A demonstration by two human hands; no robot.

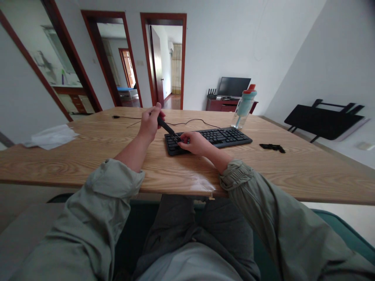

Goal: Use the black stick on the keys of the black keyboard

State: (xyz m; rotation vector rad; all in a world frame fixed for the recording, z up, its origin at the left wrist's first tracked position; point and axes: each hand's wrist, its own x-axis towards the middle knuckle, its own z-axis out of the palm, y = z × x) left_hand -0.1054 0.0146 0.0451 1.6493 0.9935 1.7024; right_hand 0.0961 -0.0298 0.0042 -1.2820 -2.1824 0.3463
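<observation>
A black keyboard point(225, 136) lies on the wooden table in front of me. My left hand point(150, 121) is wrapped round a black, long-handled tool point(167, 127), held at a slant with its lower end down at the keyboard's left part. Exactly what kind of tool it is I cannot make out. Beside that lower end, my right hand point(193, 143) rests low over the keys with its fingers pinched together. Whatever may be between those fingertips is hidden or too small to name.
Right of the keyboard lie small black pieces point(272, 147). A clear bottle with a red and teal lid point(244, 107) stands behind it. A thin black cable point(190, 120) runs across the table point(96, 168). White crumpled sheeting point(54, 136) lies at the left.
</observation>
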